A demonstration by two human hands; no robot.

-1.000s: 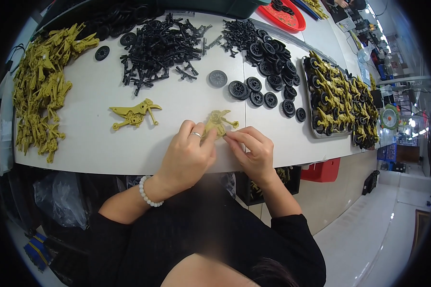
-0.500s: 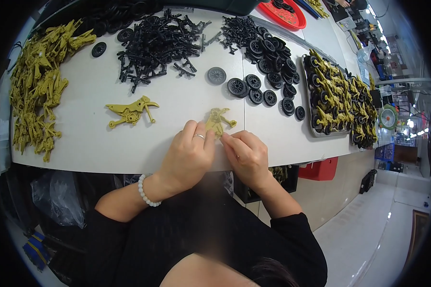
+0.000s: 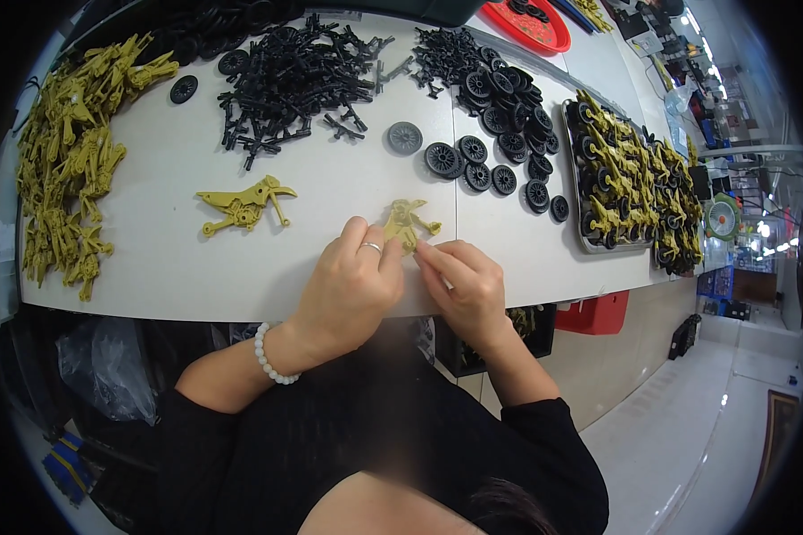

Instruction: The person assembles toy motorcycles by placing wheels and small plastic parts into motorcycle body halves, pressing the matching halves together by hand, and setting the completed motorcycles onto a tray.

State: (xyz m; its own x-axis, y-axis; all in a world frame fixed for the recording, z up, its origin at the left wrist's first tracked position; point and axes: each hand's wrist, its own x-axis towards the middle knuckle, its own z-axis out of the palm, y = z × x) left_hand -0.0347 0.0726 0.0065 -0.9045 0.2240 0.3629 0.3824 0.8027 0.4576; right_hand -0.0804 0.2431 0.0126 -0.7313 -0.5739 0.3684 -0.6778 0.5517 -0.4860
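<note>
Near the front edge of the white table, my left hand is closed on a yellow plastic toy motorcycle body. Its upper end sticks out past my fingers; the lower part is hidden by them. My right hand pinches at the body's lower right side, fingertips pressed together. Whether a small part sits in that pinch cannot be made out. To the left, a second yellow motorcycle body lies flat on the table, apart from both hands.
A heap of yellow bodies covers the table's left side. Black handlebar-like parts and spoked black wheels are piled at the back. On the right stands a metal tray of assembled toy motorcycles. A black crate is below the table edge.
My right hand has shifted very slightly at the yellow body, its fingers still pinched there. My left hand keeps its grip, and the piles are unchanged.
</note>
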